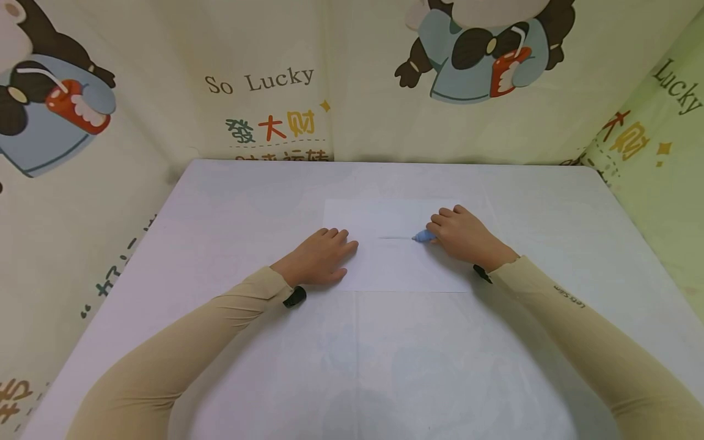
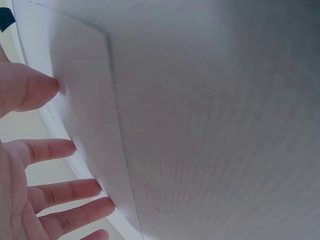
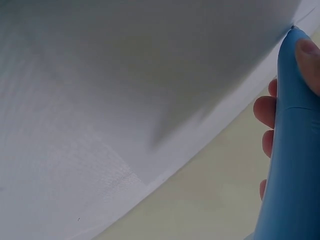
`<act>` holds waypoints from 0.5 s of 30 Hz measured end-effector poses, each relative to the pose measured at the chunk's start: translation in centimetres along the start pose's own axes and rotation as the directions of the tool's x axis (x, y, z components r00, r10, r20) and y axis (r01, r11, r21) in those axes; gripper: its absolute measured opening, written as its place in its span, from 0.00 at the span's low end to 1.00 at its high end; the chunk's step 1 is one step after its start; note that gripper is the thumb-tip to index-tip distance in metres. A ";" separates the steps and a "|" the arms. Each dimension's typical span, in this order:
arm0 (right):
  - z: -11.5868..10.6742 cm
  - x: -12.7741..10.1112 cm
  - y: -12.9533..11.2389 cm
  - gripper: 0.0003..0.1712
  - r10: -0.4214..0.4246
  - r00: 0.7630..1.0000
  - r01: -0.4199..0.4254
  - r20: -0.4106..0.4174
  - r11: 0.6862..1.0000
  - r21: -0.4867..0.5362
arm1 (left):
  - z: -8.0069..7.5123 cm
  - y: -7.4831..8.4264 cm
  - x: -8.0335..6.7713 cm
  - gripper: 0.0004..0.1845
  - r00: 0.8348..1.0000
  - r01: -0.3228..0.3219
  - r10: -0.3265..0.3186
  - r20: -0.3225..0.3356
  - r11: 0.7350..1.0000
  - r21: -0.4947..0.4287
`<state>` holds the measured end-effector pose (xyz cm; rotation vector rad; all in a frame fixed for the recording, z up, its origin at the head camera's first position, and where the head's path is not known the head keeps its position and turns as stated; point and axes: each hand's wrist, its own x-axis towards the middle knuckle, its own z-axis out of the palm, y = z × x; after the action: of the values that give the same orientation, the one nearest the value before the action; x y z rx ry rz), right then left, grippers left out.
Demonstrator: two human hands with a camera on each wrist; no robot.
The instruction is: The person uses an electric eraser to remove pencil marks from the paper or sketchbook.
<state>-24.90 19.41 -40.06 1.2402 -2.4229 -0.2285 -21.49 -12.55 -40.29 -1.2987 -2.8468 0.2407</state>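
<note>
We look down from above at a white table [image 1: 231, 201] hemmed in by cream cloth walls [image 1: 165, 91] printed with cartoon figures and the words "So Lucky". A sheet of white paper [image 1: 396, 269] lies flat near the middle of the table, its long sides running left to right.

The left hand [image 1: 321, 256] rests palm down on the paper's left edge, fingers straight and slightly spread, holding nothing and simply pressing the sheet in place. In the left wrist view we see those fingers [image 2: 55, 192] laid out along the paper's border.

The right hand [image 1: 464, 235] curls around a blue pen [image 1: 423, 236], gripping it with fingertips and thumb, the tip set down on the paper. In the right wrist view the pen's blue barrel [image 3: 292, 150] fills the right side, a fingertip pressed near its point.

A faint, short line [image 1: 395, 238] runs across the sheet, ending at the pen tip. We judge that the marking has only begun: one thin stroke is on the page, and the rest of the sheet appears blank, though the line is so pale that fainter marks could escape us.
</note>
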 end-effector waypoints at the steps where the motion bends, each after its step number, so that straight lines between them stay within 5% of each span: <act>1: 0.0 0.0 0.0 0.14 0.003 1.000 -0.003 -0.002 1.000 -0.001 | 0.0 0.0 0.0 0.24 1.000 -0.001 0.001 -0.004 1.000 0.000; 15: -0.1 0.1 0.0 0.14 -0.015 1.000 0.015 -0.019 1.000 0.010 | 0.1 0.0 0.1 0.24 1.000 -0.002 0.003 -0.008 1.000 0.016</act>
<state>-24.86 19.31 -39.92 1.2595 -2.4027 -0.2081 -21.50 -12.50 -40.39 -1.2973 -2.8306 0.2567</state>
